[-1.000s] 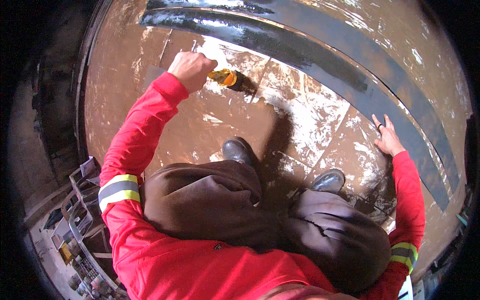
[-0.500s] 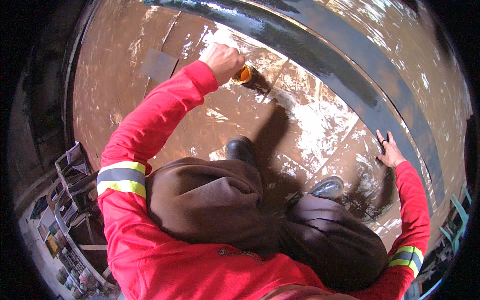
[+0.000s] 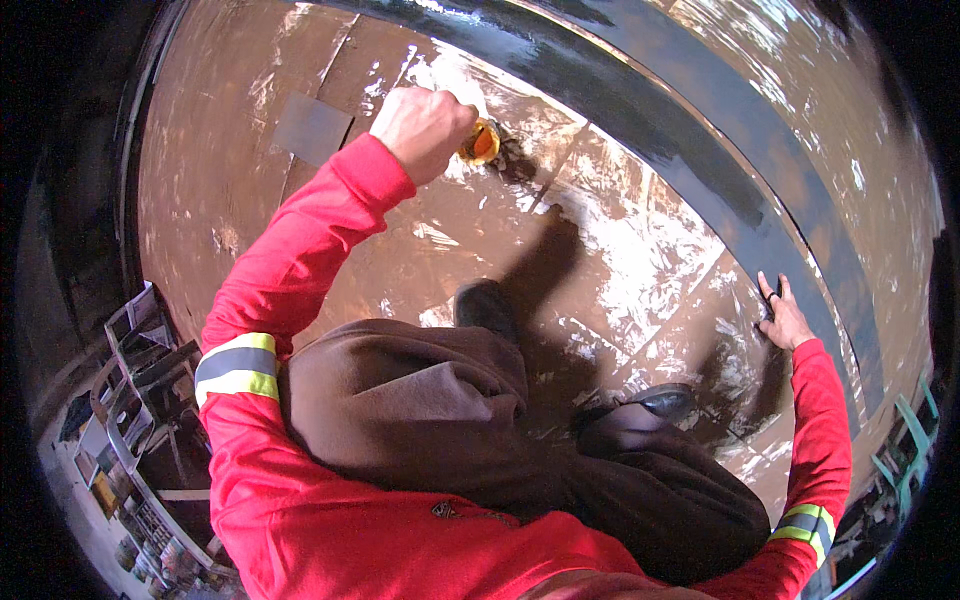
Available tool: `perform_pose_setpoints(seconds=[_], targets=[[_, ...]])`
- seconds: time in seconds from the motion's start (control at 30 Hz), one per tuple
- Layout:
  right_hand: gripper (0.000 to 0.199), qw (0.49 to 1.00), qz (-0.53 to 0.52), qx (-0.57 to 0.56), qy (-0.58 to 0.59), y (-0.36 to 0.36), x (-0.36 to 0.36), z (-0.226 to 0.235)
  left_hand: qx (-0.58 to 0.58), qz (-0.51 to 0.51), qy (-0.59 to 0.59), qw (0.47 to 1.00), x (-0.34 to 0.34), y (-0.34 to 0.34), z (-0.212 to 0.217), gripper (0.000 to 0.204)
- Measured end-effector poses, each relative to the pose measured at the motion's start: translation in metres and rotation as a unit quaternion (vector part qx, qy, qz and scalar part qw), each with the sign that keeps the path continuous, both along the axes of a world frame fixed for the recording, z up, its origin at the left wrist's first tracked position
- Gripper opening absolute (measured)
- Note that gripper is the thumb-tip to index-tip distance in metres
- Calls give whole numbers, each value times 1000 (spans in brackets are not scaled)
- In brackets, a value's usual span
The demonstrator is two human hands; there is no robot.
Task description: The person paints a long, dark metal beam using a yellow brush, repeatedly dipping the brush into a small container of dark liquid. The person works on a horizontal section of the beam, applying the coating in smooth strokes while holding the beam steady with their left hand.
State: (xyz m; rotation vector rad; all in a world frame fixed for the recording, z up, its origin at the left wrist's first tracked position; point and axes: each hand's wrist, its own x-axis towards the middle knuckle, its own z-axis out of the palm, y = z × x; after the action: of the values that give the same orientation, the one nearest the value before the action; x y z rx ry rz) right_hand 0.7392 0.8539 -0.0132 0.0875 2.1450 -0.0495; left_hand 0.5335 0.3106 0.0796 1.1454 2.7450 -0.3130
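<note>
My left hand (image 3: 425,130) is closed in a fist, raised over the brown-coated surface. Just to its right, against the fingers, is a small round yellow-orange pot (image 3: 481,142) with an open top. The hand appears to hold it, though the grip itself is hidden. My right hand (image 3: 786,318) is spread, fingertips resting on the inner edge of a long dark grey strip (image 3: 745,235); a dark ring shows on one finger. Black, wet-looking coating covers much of that strip's upper length.
A second dark strip (image 3: 800,175) runs alongside the first. A small grey square plate (image 3: 312,128) lies at the upper left. My dark boots (image 3: 487,305) are on the patchy brown and white surface. Metal frames and clutter (image 3: 150,400) stand at lower left, green bars (image 3: 905,440) at lower right.
My left hand has moved slightly left, and the pot appears a little further up and left. My right hand still touches the strip's edge. The view has shifted a little.
</note>
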Motion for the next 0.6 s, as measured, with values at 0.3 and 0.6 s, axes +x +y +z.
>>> perform_pose_setpoints(seconds=[0.3, 0.6], targets=[[53, 921, 79, -271, 268, -171, -73, 18, 22, 35, 2, 999, -9, -28, -16, 12], [69, 767, -74, -407, 491, -405, -159, -78, 61, 32, -4, 998, -15, -31, -28, 12]])
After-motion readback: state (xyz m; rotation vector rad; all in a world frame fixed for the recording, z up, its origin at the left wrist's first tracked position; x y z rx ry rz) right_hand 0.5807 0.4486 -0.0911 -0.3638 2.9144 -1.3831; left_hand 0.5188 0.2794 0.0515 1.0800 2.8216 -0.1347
